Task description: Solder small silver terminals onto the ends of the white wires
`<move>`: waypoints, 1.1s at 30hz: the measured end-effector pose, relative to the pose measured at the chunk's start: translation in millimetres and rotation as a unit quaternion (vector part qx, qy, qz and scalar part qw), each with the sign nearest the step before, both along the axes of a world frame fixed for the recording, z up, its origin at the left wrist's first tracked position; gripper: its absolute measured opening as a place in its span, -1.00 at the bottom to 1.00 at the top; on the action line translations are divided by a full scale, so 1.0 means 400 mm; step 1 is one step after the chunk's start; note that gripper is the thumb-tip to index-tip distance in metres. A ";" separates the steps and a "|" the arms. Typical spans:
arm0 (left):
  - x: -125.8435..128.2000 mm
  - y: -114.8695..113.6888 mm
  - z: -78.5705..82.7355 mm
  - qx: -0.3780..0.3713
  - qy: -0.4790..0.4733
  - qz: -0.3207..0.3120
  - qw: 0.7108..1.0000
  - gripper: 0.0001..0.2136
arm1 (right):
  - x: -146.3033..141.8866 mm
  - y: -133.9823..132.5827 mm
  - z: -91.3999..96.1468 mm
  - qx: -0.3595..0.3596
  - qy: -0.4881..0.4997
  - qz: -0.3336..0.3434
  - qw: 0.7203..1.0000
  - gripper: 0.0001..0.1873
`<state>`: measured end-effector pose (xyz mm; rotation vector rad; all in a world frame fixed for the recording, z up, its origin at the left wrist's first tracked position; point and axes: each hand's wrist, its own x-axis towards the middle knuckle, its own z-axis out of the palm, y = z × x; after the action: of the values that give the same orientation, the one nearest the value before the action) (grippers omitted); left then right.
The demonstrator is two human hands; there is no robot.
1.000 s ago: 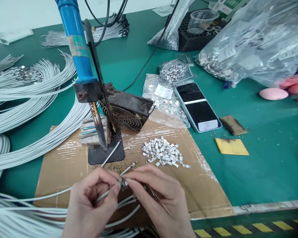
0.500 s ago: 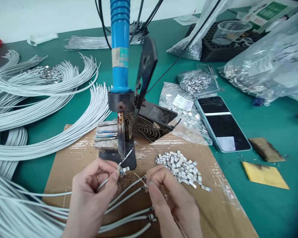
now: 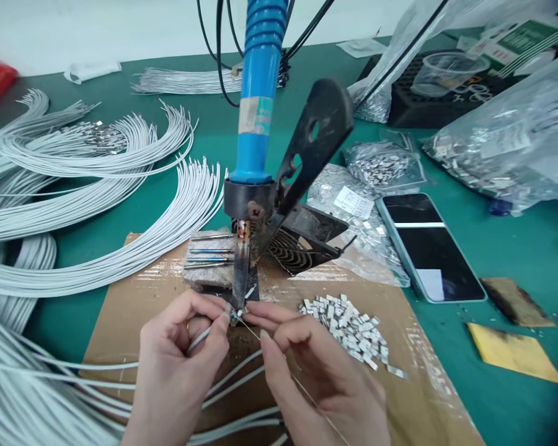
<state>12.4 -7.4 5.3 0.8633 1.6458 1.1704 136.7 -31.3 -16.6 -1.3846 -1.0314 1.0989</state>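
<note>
Head view: left hand [image 3: 181,362] angles inward, thumb and forefinger closed on a white cable [image 3: 199,339] beneath the soldering iron [image 3: 255,155]. Right hand [image 3: 325,365] pinches a thin wire [image 3: 302,389] angled toward the iron's tip; contact indeterminable. Fingertips obscure the joint; lower frame edge crops both arms.

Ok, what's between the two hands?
In the head view: the iron tip, the end of the pale cable in the left hand, and a thin wire from the right hand; whether they touch is unclear.
</note>
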 end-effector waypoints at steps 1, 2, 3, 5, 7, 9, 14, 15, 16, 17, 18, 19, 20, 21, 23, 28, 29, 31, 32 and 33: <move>0.000 0.001 0.000 0.002 0.001 -0.001 1.000 -0.89 | -0.002 0.002 0.002 0.000 -0.001 -0.005 1.000 -0.76; 0.001 0.002 -0.001 0.004 0.000 -0.001 1.000 -0.89 | -0.003 0.004 0.003 0.001 0.001 -0.008 1.000 -0.76; 0.002 0.003 -0.001 0.006 -0.003 -0.001 1.000 -0.89 | -0.002 0.006 0.002 0.004 0.004 -0.010 1.000 -0.75; 0.004 0.005 -0.001 0.008 -0.015 0.004 1.000 -0.89 | 0.002 0.010 -0.002 0.014 0.009 -0.009 1.000 -0.75; 0.003 0.008 -0.003 0.013 -0.023 0.007 1.000 -0.89 | 0.008 0.012 -0.008 0.031 0.010 0.010 0.999 -0.75; -0.002 0.010 -0.006 0.020 -0.021 0.006 1.000 -0.90 | 0.010 0.013 -0.010 0.042 0.009 0.021 0.999 -0.76; -0.017 0.011 -0.011 0.030 0.008 -0.056 0.998 -0.90 | -0.003 0.012 0.007 0.023 0.021 -0.032 0.999 -0.74; -0.016 0.010 -0.010 0.028 0.007 -0.052 0.998 -0.90 | -0.006 0.012 0.010 0.021 0.022 -0.034 0.999 -0.74; -0.015 0.010 -0.009 0.026 0.004 -0.039 0.999 -0.90 | -0.009 0.012 0.012 0.021 0.023 -0.034 0.999 -0.74; -0.014 0.010 -0.008 0.025 0.002 -0.023 0.999 -0.89 | -0.010 0.012 0.014 0.020 0.024 -0.034 0.999 -0.74; -0.013 0.010 -0.007 0.026 0.001 -0.017 1.000 -0.89 | -0.010 0.012 0.014 0.020 0.023 -0.034 0.999 -0.75; -0.014 0.010 -0.007 0.029 0.005 -0.023 0.999 -0.89 | -0.010 0.013 0.014 0.021 0.022 -0.034 0.999 -0.75; -0.016 0.011 -0.009 0.035 0.011 -0.038 0.999 -0.89 | -0.009 0.013 0.015 0.022 0.019 -0.034 0.999 -0.75; -0.020 0.011 -0.010 0.040 0.019 -0.056 0.997 -0.89 | -0.008 0.013 0.015 0.023 0.016 -0.035 0.999 -0.75; -0.028 0.012 -0.015 0.048 0.029 -0.077 0.995 -0.89 | -0.006 0.013 0.016 0.027 0.011 -0.036 0.999 -0.74; -0.026 0.011 -0.012 0.044 0.016 -0.052 0.998 -0.88 | -0.006 0.010 0.019 0.026 0.004 -0.037 0.999 -0.74; -0.022 0.010 -0.009 0.041 0.013 -0.047 0.998 -0.88 | -0.006 0.010 0.020 0.025 0.005 -0.036 0.999 -0.74; -0.012 0.009 -0.003 0.031 0.004 -0.029 0.999 -0.89 | -0.006 0.009 0.019 0.023 0.010 -0.037 0.999 -0.74; -0.008 0.008 -0.001 0.025 -0.001 -0.016 1.000 -0.89 | -0.006 0.008 0.019 0.022 0.013 -0.039 0.999 -0.74; -0.005 0.008 0.001 0.021 -0.004 -0.003 1.000 -0.89 | -0.006 0.008 0.019 0.021 0.016 -0.041 0.999 -0.75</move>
<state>10.4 -4.3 5.8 0.8888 1.6166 1.2075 134.4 -28.0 -8.9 -1.3595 -0.9622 1.0307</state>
